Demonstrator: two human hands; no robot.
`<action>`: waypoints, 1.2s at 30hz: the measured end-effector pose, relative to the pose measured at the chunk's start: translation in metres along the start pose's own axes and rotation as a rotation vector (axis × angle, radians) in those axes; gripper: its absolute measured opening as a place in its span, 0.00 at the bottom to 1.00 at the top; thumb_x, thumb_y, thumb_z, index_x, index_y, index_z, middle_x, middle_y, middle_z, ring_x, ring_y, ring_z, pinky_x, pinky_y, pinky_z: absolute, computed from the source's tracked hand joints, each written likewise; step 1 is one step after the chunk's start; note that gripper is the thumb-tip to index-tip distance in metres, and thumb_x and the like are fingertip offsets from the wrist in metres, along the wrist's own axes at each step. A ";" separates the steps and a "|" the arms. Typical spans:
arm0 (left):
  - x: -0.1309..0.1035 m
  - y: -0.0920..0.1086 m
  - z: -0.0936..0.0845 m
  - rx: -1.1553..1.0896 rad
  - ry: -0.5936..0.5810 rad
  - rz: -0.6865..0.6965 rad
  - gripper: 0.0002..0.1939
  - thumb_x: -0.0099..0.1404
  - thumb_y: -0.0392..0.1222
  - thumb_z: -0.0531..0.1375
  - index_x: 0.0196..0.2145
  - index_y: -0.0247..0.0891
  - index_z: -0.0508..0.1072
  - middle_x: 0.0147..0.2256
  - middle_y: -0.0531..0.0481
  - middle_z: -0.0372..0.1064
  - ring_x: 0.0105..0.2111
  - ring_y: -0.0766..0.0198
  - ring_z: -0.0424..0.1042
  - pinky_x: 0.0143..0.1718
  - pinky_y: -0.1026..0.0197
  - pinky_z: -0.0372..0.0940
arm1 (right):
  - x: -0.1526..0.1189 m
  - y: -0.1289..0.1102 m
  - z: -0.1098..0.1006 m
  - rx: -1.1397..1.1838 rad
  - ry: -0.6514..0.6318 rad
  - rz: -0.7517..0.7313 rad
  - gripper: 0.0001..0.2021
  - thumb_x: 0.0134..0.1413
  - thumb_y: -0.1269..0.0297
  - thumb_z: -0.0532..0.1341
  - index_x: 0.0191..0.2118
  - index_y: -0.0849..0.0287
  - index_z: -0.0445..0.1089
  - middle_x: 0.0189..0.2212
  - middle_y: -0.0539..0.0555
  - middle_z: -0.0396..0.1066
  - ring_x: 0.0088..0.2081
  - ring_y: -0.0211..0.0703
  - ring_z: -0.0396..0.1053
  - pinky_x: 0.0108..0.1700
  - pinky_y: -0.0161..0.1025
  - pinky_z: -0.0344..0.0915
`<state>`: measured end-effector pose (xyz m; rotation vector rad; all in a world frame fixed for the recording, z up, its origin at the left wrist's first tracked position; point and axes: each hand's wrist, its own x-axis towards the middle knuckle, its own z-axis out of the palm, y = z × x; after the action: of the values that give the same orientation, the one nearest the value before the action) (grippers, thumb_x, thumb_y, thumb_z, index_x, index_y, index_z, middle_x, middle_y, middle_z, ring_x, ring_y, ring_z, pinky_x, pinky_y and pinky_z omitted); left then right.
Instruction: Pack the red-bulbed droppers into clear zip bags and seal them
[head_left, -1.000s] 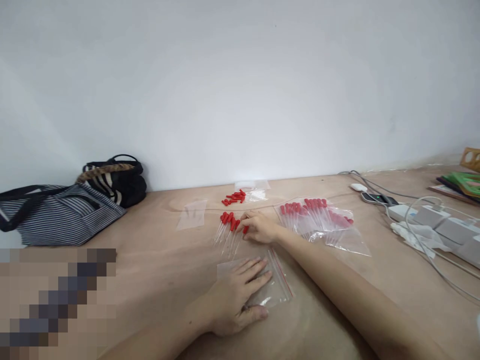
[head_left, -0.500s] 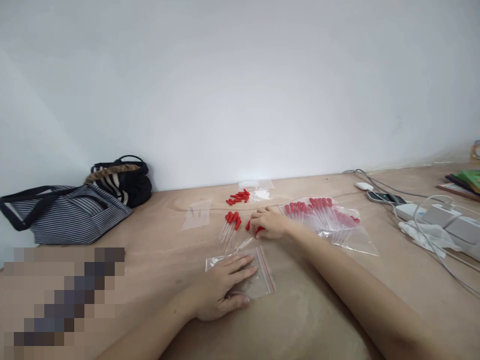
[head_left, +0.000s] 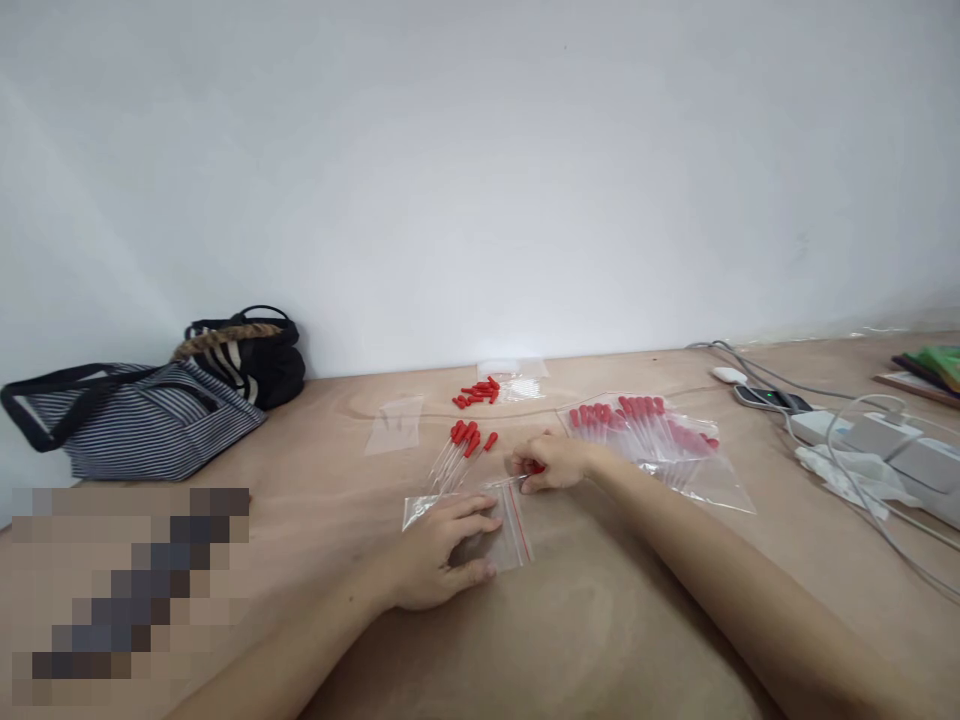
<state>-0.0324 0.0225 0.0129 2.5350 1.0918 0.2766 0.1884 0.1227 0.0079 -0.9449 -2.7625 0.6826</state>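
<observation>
My left hand (head_left: 450, 545) lies with fingers apart on a clear zip bag (head_left: 517, 535) that has a red line along its seal, on the wooden table. My right hand (head_left: 551, 462) is closed in a pinch on a red-bulbed dropper (head_left: 535, 467), mostly hidden by the fingers. Just beyond the bag lies a bunch of droppers (head_left: 459, 445) with clear tubes and red bulbs. One more red-bulbed dropper (head_left: 490, 441) rests between that bunch and my right hand.
Loose red bulbs (head_left: 476, 393) and clear tubes (head_left: 523, 388) lie near the wall. Bagged droppers (head_left: 645, 430) are right of my right hand. Farther right are a power strip (head_left: 885, 435) and cables. A striped bag (head_left: 165, 425) and a black bag (head_left: 262, 360) stand left.
My right hand has drawn a little right and toward me with a dropper in its fingers. The zip bag under my left hand has shifted slightly left and away from me.
</observation>
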 end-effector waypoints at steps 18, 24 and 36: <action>0.030 0.015 0.021 -0.112 0.189 -0.161 0.37 0.42 0.54 0.65 0.46 0.37 0.56 0.51 0.38 0.55 0.52 0.46 0.55 0.51 0.44 0.53 | -0.066 0.011 -0.002 0.221 0.089 0.075 0.04 0.50 0.71 0.52 0.30 0.60 0.62 0.23 0.47 0.62 0.25 0.35 0.58 0.27 0.32 0.55; 0.031 0.018 0.025 -0.096 0.231 -0.170 0.38 0.41 0.50 0.66 0.47 0.36 0.55 0.47 0.41 0.59 0.49 0.48 0.59 0.50 0.45 0.55 | -0.072 0.015 -0.010 0.414 -0.030 0.132 0.03 0.49 0.67 0.53 0.29 0.60 0.62 0.21 0.46 0.60 0.23 0.34 0.59 0.26 0.32 0.57; 0.029 0.015 0.025 -0.155 0.234 -0.161 0.39 0.42 0.52 0.66 0.48 0.37 0.54 0.48 0.40 0.57 0.49 0.48 0.58 0.48 0.46 0.57 | -0.075 0.024 -0.012 0.417 -0.027 0.183 0.04 0.47 0.67 0.54 0.30 0.60 0.64 0.21 0.46 0.60 0.23 0.34 0.59 0.25 0.32 0.58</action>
<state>0.0051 0.0284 -0.0027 2.3060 1.2981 0.6009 0.2640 0.0977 0.0084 -1.0982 -2.4232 1.2461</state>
